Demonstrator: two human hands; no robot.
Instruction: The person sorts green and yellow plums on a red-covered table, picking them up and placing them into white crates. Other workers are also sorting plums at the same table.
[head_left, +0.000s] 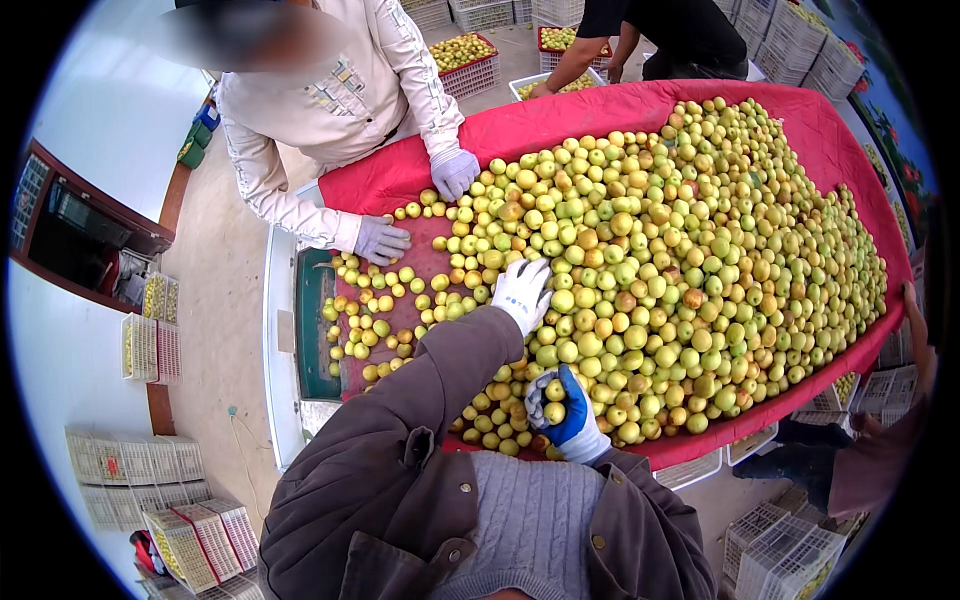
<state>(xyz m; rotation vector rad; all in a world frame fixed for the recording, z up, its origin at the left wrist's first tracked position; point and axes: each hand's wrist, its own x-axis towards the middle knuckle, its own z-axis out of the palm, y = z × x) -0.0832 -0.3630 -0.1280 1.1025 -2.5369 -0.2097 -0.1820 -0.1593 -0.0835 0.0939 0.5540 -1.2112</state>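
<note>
A broad heap of small round yellow-green fruits (645, 262), some blushed with red, covers a table lined with red cloth (570, 112). My left hand (523, 294), in a white knitted glove, lies palm down on the heap's left part with its fingers stretched out over the fruits; its palm is hidden. Closer to my body, my right hand (568, 416) is turned palm up in a glove with a blue and grey coated palm. Its fingers curl around two fruits (554, 401). Looser fruits (375, 304) are scattered at the table's left end.
Across the table a person's grey-gloved hands (381, 240) touch the fruits. A green-framed opening (315, 330) is at the table's left end. Another person bends over a white crate (525, 86) behind it; someone stands at the right. Stacked crates (135, 465) line the wall.
</note>
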